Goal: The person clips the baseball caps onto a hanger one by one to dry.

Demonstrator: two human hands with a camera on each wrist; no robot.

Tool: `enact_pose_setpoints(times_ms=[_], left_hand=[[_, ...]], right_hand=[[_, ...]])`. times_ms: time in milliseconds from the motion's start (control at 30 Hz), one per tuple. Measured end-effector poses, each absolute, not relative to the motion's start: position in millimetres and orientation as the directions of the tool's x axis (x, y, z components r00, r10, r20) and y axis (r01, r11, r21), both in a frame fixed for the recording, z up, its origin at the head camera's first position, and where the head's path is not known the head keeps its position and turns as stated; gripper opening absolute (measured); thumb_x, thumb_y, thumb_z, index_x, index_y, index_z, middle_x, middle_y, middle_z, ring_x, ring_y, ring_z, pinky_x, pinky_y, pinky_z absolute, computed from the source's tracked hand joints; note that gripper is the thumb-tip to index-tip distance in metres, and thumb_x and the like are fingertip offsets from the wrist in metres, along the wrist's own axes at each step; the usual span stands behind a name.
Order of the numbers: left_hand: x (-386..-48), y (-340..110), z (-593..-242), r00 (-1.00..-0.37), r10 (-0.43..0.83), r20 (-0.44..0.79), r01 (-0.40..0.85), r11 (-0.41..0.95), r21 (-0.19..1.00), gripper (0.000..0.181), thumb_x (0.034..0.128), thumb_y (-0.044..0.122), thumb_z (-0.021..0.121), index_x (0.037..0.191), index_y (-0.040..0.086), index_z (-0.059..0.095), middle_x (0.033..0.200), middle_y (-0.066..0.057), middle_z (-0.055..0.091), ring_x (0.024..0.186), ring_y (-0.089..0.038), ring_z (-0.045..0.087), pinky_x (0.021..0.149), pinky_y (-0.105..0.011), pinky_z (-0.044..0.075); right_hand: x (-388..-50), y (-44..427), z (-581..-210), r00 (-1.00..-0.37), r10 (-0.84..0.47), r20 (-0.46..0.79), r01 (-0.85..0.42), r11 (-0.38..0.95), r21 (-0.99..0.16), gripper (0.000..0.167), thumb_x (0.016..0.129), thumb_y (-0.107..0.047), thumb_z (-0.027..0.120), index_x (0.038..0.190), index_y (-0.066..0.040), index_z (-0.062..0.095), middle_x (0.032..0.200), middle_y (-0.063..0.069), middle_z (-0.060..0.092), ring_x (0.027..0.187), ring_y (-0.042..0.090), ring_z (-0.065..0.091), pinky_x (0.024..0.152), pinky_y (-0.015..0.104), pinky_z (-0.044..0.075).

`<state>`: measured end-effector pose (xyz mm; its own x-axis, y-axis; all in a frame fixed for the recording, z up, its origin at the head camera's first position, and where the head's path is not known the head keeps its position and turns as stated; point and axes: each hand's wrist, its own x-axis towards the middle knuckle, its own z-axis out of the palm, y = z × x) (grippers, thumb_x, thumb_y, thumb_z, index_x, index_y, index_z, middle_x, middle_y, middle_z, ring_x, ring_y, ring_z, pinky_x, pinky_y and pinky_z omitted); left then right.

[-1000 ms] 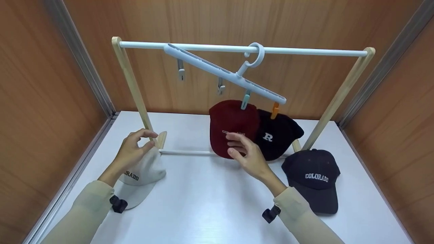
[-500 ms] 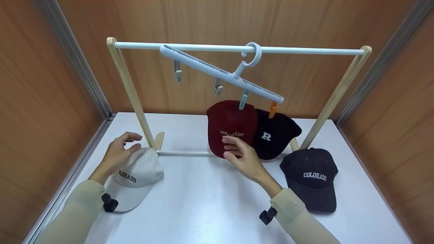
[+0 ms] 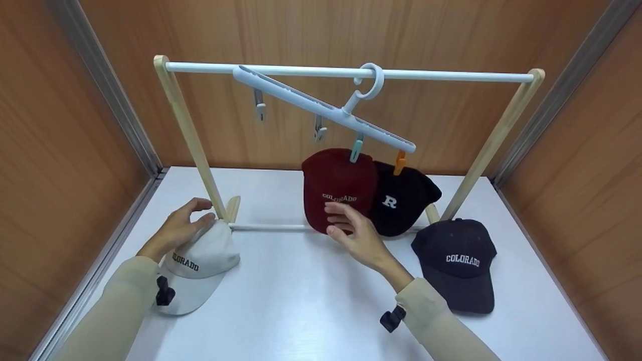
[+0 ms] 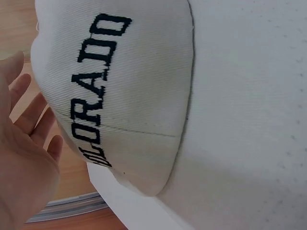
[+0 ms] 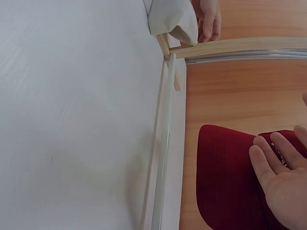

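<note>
"White cap (image 3: pixel 203 258): where is it?"

"Lower left of the frame, on the table (image 3: pixel 301 301), brim toward the bottom edge, COLORADO across its front."

"And the hands?"

"The left hand (image 3: pixel 176 228) is beside the crown, thumb and fingers wide apart, holding nothing; I can't tell whether they touch the cap. The right hand (image 3: pixel 358 243), right of centre, is in front of a red cap (image 3: pixel 336 175), loosely spread and empty."

"What hangs there?"

"The red cap and a black cap (image 3: pixel 409 200), clipped to a pale blue hanger (image 3: pixel 321 108) near the centre."
</note>
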<state>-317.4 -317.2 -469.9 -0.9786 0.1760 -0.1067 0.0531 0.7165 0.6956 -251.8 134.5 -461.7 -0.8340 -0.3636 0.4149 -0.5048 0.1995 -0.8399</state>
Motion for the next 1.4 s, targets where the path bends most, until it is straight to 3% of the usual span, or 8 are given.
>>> enact_pose_setpoints(times_ms=[300,533,733,900,1033,1200,1400], left_hand=[[-319,-316,-478,-0.956,0.247,-0.157,0.069,0.71,0.7,0.057,0.1098,0.052,0.052,0.155,0.018,0.044,0.161,-0.022,0.046,0.15,-0.055,0.036,0.115,-0.078,0.028],[-316,-320,-483,-0.944,0.233,-0.233,-0.008,0.691,0.722,0.054,0.1102,0.054,0.049,0.152,0.02,0.047,0.156,-0.017,0.052,0.142,-0.043,0.048,0.114,-0.073,0.034],[-313,-321,-486,-0.941,0.231,-0.248,-0.025,0.683,0.73,0.052,0.1109,0.054,0.046,0.15,0.019,0.05,0.158,-0.017,0.05,0.143,-0.043,0.044,0.115,-0.073,0.031],[-310,-321,-490,-0.928,0.23,-0.294,-0.066,0.676,0.734,0.053,0.1111,0.055,0.043,0.152,0.022,0.049,0.16,-0.016,0.047,0.139,-0.041,0.046,0.111,-0.068,0.036],[-312,-321,-491,-0.931,0.237,-0.279,-0.042,0.687,0.726,0.055,0.1121,0.049,0.043,0.155,0.014,0.05,0.153,-0.018,0.05,0.135,-0.04,0.048,0.111,-0.067,0.037],[-315,-321,-490,-0.951,0.221,-0.217,0.007,0.716,0.698,0.05,0.1121,0.042,0.045,0.144,0.006,0.06,0.134,-0.015,0.055,0.125,-0.035,0.048,0.107,-0.062,0.039],[-314,-322,-488,-0.946,0.221,-0.238,-0.011,0.71,0.704,0.041,0.1122,0.042,0.046,0.133,0.009,0.061,0.133,-0.017,0.054,0.123,-0.036,0.049,0.103,-0.061,0.042]], right_hand=[[-256,130,-470,-0.842,-0.387,0.375,-0.476,0.208,-0.854,0.051,0.106,-0.012,0.067,0.152,0.002,0.049,0.152,0.023,0.055,0.136,0.042,0.058,0.113,0.053,0.049],[-254,126,-477,-0.852,-0.398,0.341,-0.457,0.246,-0.855,0.052,0.106,-0.014,0.066,0.153,0.001,0.049,0.15,0.021,0.057,0.137,0.035,0.057,0.113,0.048,0.049],[-251,121,-485,-0.85,-0.418,0.321,-0.445,0.244,-0.862,0.051,0.105,-0.011,0.067,0.152,0.001,0.05,0.147,0.022,0.059,0.136,0.036,0.057,0.114,0.052,0.047],[-250,119,-491,-0.856,-0.422,0.299,-0.425,0.245,-0.872,0.051,0.105,-0.011,0.067,0.152,0.0,0.051,0.147,0.022,0.06,0.137,0.036,0.057,0.115,0.055,0.046],[-249,119,-493,-0.864,-0.417,0.283,-0.41,0.257,-0.875,0.051,0.105,-0.014,0.068,0.152,-0.003,0.051,0.146,0.02,0.06,0.136,0.035,0.057,0.115,0.053,0.046],[-249,118,-494,-0.872,-0.405,0.276,-0.401,0.266,-0.877,0.05,0.105,-0.014,0.068,0.152,-0.004,0.052,0.145,0.019,0.061,0.133,0.037,0.059,0.114,0.053,0.047],[-248,117,-496,-0.875,-0.404,0.267,-0.392,0.266,-0.881,0.05,0.105,-0.011,0.068,0.151,-0.004,0.053,0.143,0.02,0.062,0.13,0.042,0.061,0.113,0.056,0.047]])
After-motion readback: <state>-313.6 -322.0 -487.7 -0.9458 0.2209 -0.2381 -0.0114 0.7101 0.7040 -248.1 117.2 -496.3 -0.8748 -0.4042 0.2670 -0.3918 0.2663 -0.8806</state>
